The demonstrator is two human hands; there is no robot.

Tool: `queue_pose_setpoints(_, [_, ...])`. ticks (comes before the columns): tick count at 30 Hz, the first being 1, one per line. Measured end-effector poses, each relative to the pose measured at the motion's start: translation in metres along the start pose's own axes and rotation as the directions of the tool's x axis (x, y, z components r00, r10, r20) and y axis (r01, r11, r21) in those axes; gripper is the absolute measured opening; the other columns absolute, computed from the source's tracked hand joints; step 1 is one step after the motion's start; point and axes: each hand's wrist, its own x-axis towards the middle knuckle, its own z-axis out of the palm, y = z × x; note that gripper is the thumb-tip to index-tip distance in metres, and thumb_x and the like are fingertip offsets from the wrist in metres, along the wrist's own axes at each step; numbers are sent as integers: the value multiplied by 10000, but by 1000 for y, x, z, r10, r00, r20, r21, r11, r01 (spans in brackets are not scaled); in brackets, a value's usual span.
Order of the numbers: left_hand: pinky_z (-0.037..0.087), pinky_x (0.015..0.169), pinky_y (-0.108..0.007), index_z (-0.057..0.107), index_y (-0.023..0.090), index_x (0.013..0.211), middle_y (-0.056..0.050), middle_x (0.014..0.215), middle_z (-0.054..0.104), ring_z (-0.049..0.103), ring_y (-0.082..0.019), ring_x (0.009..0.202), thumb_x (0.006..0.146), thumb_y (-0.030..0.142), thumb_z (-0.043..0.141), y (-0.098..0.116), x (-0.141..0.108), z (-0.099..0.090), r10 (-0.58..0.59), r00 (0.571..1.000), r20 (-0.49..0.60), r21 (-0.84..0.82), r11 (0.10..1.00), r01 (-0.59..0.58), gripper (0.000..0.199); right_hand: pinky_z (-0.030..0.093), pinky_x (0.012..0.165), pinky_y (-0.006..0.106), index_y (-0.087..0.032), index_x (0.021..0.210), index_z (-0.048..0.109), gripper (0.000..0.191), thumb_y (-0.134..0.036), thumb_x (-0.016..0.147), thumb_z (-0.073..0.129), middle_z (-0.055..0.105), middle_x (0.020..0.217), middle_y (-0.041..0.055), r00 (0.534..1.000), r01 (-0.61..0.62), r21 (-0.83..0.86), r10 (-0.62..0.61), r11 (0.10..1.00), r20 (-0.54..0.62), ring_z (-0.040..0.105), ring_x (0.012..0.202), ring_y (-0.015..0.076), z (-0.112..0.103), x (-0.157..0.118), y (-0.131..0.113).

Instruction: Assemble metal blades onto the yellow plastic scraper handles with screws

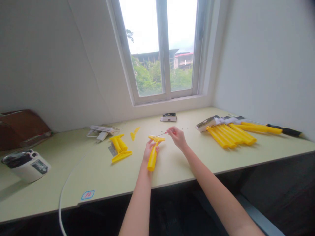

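Observation:
My left hand [148, 151] is wrapped round a yellow T-shaped tool [152, 159], its tubular handle pointing toward me and its wide head facing away. In my right hand [177, 137], the fingers pinch a thin metal rod [161, 134] with a small red end. The rod's far tip reaches the head of the yellow tool; the exact contact is too small to tell. To the left lie more yellow T-shaped pieces [121, 156] with a grey blade [112, 149] beside them. A small yellow piece [134, 133] rests behind these.
Several yellow handles [230, 136] with packaging lie at the right, near a black brush [284, 130]. A small box [168, 117] stands below the window. At the left are a power strip [102, 131], a white canister [28, 166] and a white cable [64, 185] crossing the table's front edge.

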Motion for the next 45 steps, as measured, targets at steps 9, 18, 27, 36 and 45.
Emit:
queue_pose_setpoints(9, [394,399,-116,408,199,1075,-41,810,576,439,-17,417,749,86,452,0,0,0,-7,1000,3,-18,1000,7,347,447,592,243,-171,728,546,246,-407,786,511,643,674,41,1000,9,31,-10,999,5,592,625,142,0,0,-4])
queue_pose_setpoints(18, [389,396,-114,409,198,1062,-31,772,572,435,-16,405,755,84,449,0,1,-2,-2,1000,-8,-12,1000,2,330,451,592,245,-170,738,547,262,-424,785,509,634,678,43,1000,4,52,-4,999,9,589,634,142,0,0,-1])
queue_pose_setpoints(27, [378,389,-113,405,198,1094,-27,758,562,441,-21,414,739,68,452,-2,2,-1,16,1000,-4,-1,1000,-16,381,440,540,238,-171,744,548,253,-420,779,518,619,678,40,999,7,106,-11,994,41,560,614,133,3,0,1])
queue_pose_setpoints(36, [373,386,-113,393,193,1093,-57,838,571,427,-14,418,742,71,438,0,0,-1,-2,1000,-2,-28,1000,2,373,429,511,229,-170,725,545,247,-414,766,536,614,653,33,999,-26,120,22,992,36,537,569,120,2,-1,-1])
queue_pose_setpoints(45, [374,391,-117,410,184,1081,-62,845,575,434,-15,425,726,83,469,0,0,0,4,1000,-8,-20,1000,-4,373,449,497,239,-166,756,557,298,-463,745,541,624,659,33,997,-68,171,60,983,54,513,493,100,6,0,4])
